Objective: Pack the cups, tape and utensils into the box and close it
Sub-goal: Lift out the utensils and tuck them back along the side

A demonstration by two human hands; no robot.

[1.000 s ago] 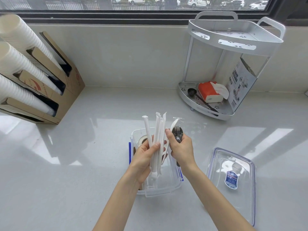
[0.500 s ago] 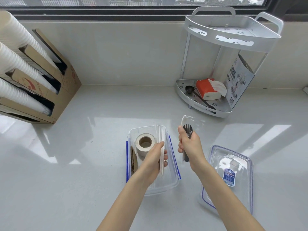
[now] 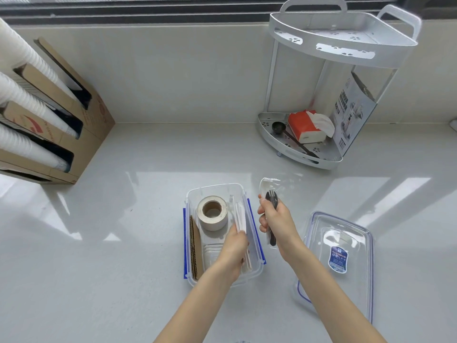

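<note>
Your left hand is laying the wrapped straws it grips along the right side of the clear box, beside the tape, so next your right hand, closed on the bagged fork and spoon just right of the box, must follow, then the lid.

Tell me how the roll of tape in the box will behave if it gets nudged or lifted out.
The roll of tape lies flat on its side in the clear box, core hole up, so a nudge should slide it, not roll it. It looks thickly wound, so probably fairly heavy for its size and stiff. Stood on its edge, it would likely roll.
</note>
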